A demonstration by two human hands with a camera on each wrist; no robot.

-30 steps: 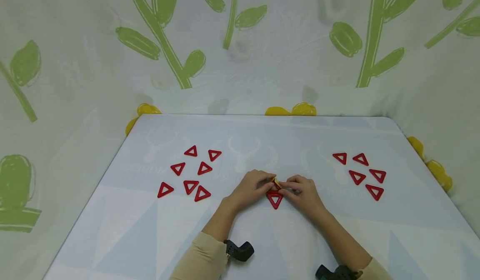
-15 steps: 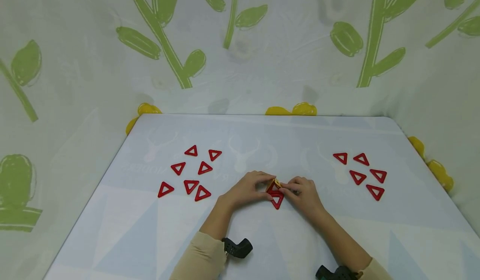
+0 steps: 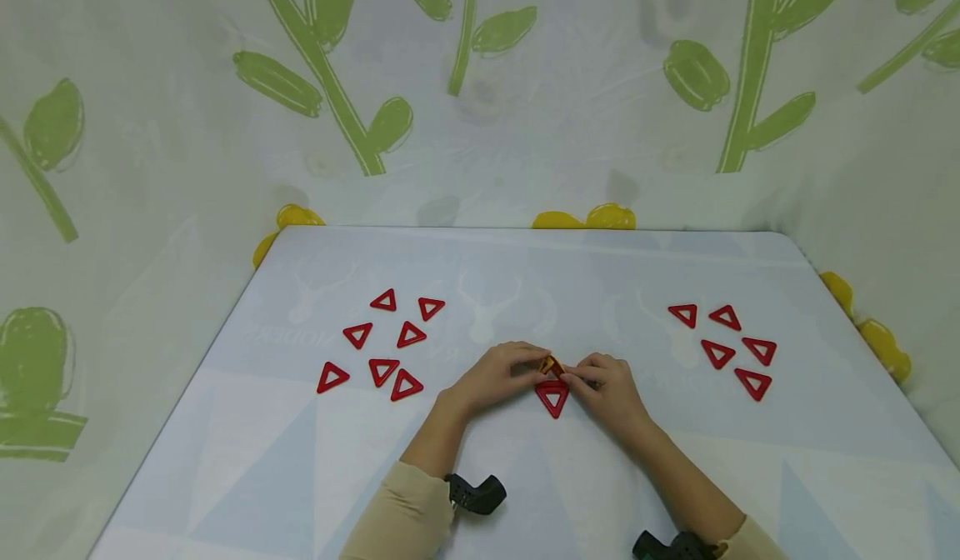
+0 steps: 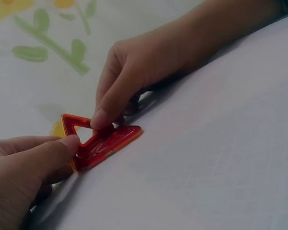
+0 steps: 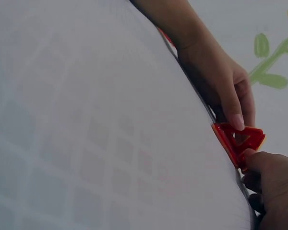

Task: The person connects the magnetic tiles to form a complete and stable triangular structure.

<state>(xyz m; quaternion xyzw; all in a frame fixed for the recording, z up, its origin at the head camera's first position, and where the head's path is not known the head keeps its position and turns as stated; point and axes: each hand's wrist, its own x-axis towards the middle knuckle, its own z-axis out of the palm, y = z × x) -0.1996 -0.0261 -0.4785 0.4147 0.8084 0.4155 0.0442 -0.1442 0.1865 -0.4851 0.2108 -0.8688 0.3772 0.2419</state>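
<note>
On the worktop (image 3: 525, 268), left hand (image 3: 501, 374) and right hand (image 3: 604, 381) pinched a part-assembled red shape (image 3: 552, 386), twelve triangles (image 3: 412, 343) loose at ten and two o'clock.

Faint lettering (image 3: 291, 335) on the pale tabletop (image 3: 570, 281) is too blurred to read.

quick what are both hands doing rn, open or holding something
Left hand: closed, pinching the raised triangle pieces at their left side.
Right hand: closed, pinching the same group at its right side.
</note>
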